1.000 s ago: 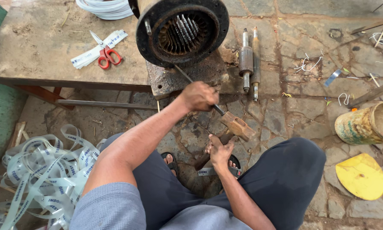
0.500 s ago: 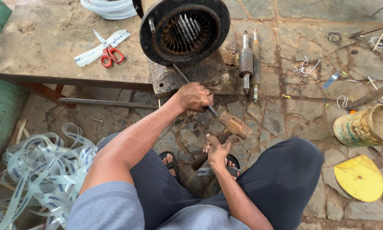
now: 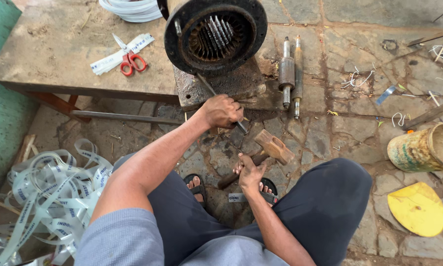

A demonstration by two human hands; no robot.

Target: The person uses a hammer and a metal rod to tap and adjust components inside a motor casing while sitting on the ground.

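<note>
Hands barely shifted: left hand (image 3: 222, 111) stays clenched on the metal rod (image 3: 207, 86) at frame centre, right hand (image 3: 251, 172) still grasps the wooden mallet (image 3: 273, 146) below, slightly repositioned.

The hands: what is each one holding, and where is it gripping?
The left hand grips a thin metal rod near its lower end. The right hand holds a wooden mallet by its handle.

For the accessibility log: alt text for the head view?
Seated person's left hand holds a metal rod against a round motor housing; right hand grips a wooden mallet. Red scissors lie on the bench.
</note>
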